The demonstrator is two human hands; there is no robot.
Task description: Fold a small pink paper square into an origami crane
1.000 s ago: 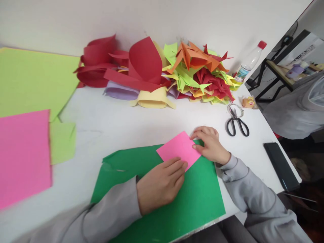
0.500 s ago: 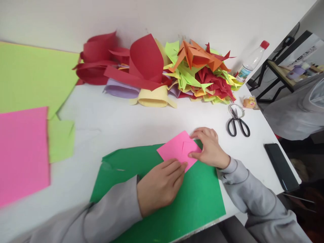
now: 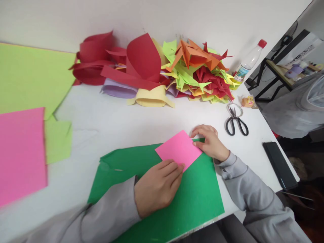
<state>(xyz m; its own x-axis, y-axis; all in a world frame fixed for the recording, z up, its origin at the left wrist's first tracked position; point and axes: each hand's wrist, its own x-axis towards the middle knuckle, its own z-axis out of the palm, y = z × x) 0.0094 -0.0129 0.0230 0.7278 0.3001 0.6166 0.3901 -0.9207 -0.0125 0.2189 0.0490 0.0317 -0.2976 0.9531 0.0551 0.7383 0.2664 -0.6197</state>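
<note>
A small pink sheet of paper (image 3: pixel 177 147) lies flat, turned cornerwise, over the upper edge of a green board (image 3: pixel 194 195). My left hand (image 3: pixel 159 187) holds its lower edge, fingers drawn together and fingertips on the paper near the bottom corner. At the upper right edge, my right hand (image 3: pixel 210 141) has its thumb on the paper and its curled index finger at the rim, gripping that edge. The undersides of the fingers are hidden.
Folded paper shapes (image 3: pixel 197 71) are heaped against the wall, beside red paper loops (image 3: pixel 144 57). Pink sheets (image 3: pixel 21 155) lie at left. Scissors (image 3: pixel 236 125), a tape roll (image 3: pixel 235 109), a bottle (image 3: pixel 249 64) and a phone (image 3: pixel 279 165) stand or lie at right.
The raised flap in the middle of the pink paper has gone down, and its face now looks smooth. My right thumb has moved up and right, to the paper's edge.
</note>
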